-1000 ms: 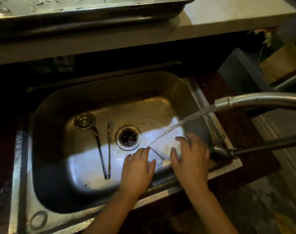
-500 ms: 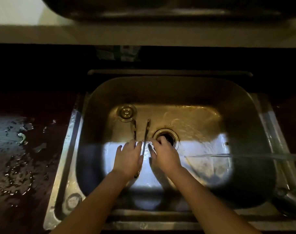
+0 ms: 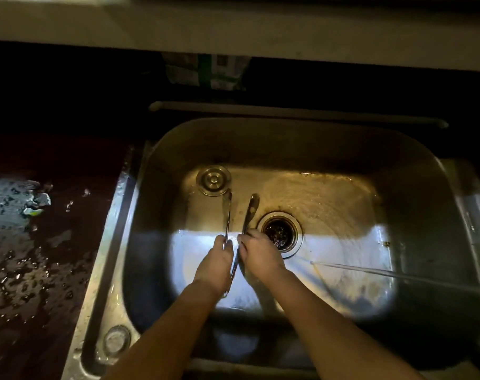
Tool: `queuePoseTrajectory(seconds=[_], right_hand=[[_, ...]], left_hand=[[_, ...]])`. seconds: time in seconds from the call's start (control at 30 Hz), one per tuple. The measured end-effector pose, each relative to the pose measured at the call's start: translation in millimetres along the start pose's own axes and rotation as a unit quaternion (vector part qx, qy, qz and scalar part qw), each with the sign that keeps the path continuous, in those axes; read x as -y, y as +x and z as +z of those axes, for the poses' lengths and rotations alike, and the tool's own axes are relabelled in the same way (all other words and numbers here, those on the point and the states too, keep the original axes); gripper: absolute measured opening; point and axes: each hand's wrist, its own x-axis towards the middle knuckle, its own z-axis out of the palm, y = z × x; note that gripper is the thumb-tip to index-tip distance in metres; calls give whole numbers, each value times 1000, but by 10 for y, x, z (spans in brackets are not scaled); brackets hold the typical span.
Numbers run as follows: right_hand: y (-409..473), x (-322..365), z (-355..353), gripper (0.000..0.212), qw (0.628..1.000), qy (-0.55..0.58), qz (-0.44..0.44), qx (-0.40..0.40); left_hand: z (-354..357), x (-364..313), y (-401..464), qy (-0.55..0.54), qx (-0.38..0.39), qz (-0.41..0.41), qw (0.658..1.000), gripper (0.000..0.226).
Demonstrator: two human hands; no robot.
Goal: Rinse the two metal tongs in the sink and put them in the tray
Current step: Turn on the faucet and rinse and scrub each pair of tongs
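One pair of metal tongs (image 3: 250, 208) lies in the steel sink (image 3: 414, 193), just left of the drain, its two arms pointing away from me. My left hand (image 3: 215, 266) is curled around the left arm. My right hand (image 3: 259, 253) pinches the right arm beside the drain. The joined end of the tongs peeks out below my left wrist. A faint thin line under the water stream may be the second tongs; I cannot tell. The tray is out of view.
A thin water stream (image 3: 397, 275) crosses from the right and hits the sink floor. The open drain (image 3: 280, 231) sits mid-sink, with a round stopper (image 3: 213, 180) at the back left. A wet dark counter (image 3: 27, 256) is on the left and a pale shelf (image 3: 233, 26) above.
Both hands left the water stream at the right of the sink and moved left to the tongs beside the drain, closing on their two arms. My view swung left.
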Motion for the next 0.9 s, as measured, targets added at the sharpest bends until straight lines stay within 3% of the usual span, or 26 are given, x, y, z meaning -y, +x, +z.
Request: queuePoseTrajectory(seconds=[0.07,0.13,0.2,0.27,0.33,0.4,0.47,0.67,0.8,0.9], right_hand=[[-31,36,-82,31,988,134,46,-56],[-76,79,-183,39,946,273,124,-122],[-116,81,-288,48,897,370,197,-142],[-193,32,-374,35,859,428,246,-134],[-310,-38,-444,18,833,459,276,-137],[-457,-100,-481,15,813,474,302,-153],[-601,-148,-505,16,799,478,318,-179],[-985,-313,-643,19,748,523,318,-257],[-1154,-382,-724,9,740,552,290,-252],[-1296,-440,-768,20,696,595,306,-261]], left_hand=[[-21,-47,-48,-37,-4,-6,999,41],[-36,-87,-100,-46,-9,-12,999,59],[-54,-125,-176,-34,-31,38,998,69],[-103,-204,-279,-95,-43,85,991,77],[-165,-294,-387,-222,-37,64,972,70],[-202,-422,-475,-349,8,18,937,38],[-215,-566,-556,-404,60,9,913,18],[-228,-889,-747,-470,140,4,871,17],[-252,-1040,-844,-476,168,0,863,20],[-295,-1109,-888,-467,170,-1,868,22]])
